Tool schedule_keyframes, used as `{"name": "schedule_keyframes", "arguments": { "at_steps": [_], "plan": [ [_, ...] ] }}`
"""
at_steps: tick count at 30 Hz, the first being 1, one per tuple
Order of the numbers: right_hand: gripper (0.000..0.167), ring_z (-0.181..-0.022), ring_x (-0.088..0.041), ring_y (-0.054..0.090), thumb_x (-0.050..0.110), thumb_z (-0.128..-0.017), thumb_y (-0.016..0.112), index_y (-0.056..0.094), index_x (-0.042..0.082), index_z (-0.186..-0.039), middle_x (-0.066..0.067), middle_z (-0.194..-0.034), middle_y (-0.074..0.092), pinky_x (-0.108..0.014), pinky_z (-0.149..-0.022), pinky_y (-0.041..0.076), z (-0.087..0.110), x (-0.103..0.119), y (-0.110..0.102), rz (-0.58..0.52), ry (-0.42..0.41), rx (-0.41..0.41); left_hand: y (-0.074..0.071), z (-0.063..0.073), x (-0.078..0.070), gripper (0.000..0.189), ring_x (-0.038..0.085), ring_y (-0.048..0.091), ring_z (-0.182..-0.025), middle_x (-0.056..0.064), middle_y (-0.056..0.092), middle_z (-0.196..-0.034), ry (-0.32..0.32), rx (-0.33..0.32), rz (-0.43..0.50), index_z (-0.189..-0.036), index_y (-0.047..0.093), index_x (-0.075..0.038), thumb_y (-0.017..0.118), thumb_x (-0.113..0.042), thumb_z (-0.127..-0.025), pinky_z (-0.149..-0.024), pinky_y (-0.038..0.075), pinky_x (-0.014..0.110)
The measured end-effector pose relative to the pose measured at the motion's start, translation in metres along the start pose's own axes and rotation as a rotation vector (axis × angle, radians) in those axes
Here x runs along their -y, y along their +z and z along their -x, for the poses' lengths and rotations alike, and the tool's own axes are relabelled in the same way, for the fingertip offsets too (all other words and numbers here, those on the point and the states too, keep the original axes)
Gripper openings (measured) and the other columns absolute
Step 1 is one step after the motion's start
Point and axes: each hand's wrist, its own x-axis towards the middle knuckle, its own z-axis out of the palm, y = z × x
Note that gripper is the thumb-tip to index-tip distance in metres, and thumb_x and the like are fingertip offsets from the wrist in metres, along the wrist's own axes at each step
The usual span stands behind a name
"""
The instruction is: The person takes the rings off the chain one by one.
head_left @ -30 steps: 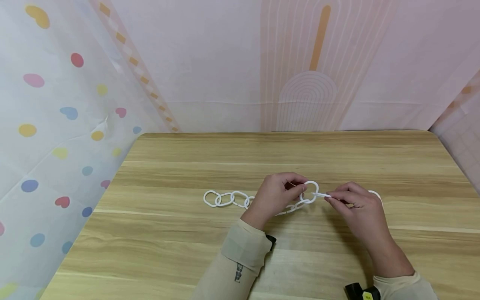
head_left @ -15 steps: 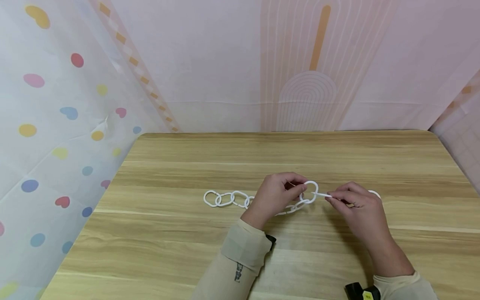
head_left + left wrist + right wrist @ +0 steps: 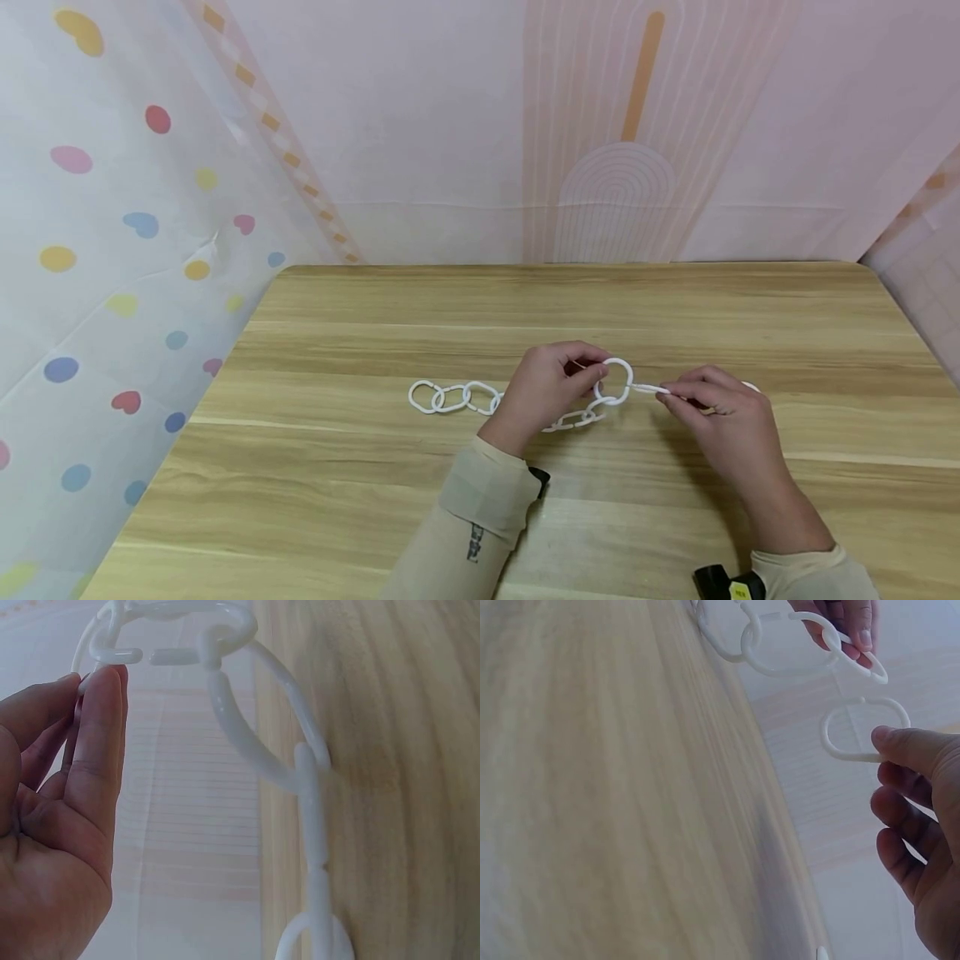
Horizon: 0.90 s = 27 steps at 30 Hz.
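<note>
At the bottom of the frame, nearest the camera, lay a beige fabric sleeve [image 3: 465, 508] with a small dark print on it, and lower right a black strapped device [image 3: 712, 582] with a yellow label sat at the other cuff. Above these, right of centre, the two hands were apart from each other. The right hand [image 3: 733, 421] pinched a single white plastic oval link [image 3: 853, 757] between thumb and fingers; the right wrist view showed it apart from the chain — just beside the end link. The left hand [image 3: 551, 387] pinched that white rounded end link [image 3: 631, 379] of a white plastic chain [image 3: 480, 385], which ran down and behind the hand to lie left of it, at mid-frame. Another white curved piece [image 3: 751, 387] was mostly hidden behind the right hand. Beyond stretched the light wood-grain table [image 3: 525, 317], then a pale pink patterned backdrop [image 3: 420, 125] across the top, with a white sheet of coloured dots and hearts [image 3: 97, 329] at far left.
</note>
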Motion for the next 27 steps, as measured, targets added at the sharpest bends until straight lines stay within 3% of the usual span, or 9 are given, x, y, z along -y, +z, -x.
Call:
{"name": "schedule_keyframes", "arguments": {
  "at_steps": [7,14,21,27],
  "plan": [
    [0.020,-0.073,0.013,0.052,-0.012,-0.071,0.084,0.080,0.002,-0.084,-0.002,-0.080,0.072,-0.006,-0.062,0.043,-0.0014,-0.0007,-0.0010,0.036,-0.018,-0.008,-0.0005,0.0000,-0.0008,0.015,0.012,0.068,-0.070,0.006,0.072,-0.084,0.004,-0.001,-0.006,-0.107,0.075,-0.002,0.069,-0.009,-0.095,-0.066,0.056,0.020],
    [0.026,-0.069,0.005,0.049,-0.014,-0.072,0.082,0.079,-0.002,-0.094,-0.004,-0.081,0.069,-0.009,-0.060,0.040,-0.0002,-0.0021,-0.0015,0.057,-0.008,-0.006,-0.0008,-0.0002,-0.0010,0.015,0.012,0.067,-0.071,0.005,0.072,-0.084,-0.003,-0.004,-0.016,-0.107,0.075,-0.002,0.070,-0.010,-0.095,-0.066,0.055,0.020],
    [0.030,-0.068,-0.005,0.053,-0.007,-0.074,0.083,0.078,0.001,-0.103,-0.003,-0.083,0.069,-0.010,-0.062,0.040,-0.0004,-0.0029,-0.0012,0.120,0.016,0.014,-0.0010,0.0004,-0.0013,0.015,0.016,0.069,-0.073,0.005,0.072,-0.084,0.005,-0.001,-0.021,-0.108,0.075,-0.002,0.070,-0.010,-0.096,-0.066,0.055,0.020],
    [0.020,-0.067,-0.007,0.056,0.000,-0.075,0.086,0.077,0.008,-0.091,0.000,-0.078,0.070,-0.008,-0.062,0.041,0.0001,-0.0021,-0.0040,0.171,0.092,0.021,-0.0008,0.0002,-0.0006,0.015,0.015,0.069,-0.072,0.005,0.072,-0.085,0.006,0.004,-0.034,-0.108,0.075,-0.003,0.069,-0.010,-0.096,-0.066,0.055,0.020]
  ]
}}
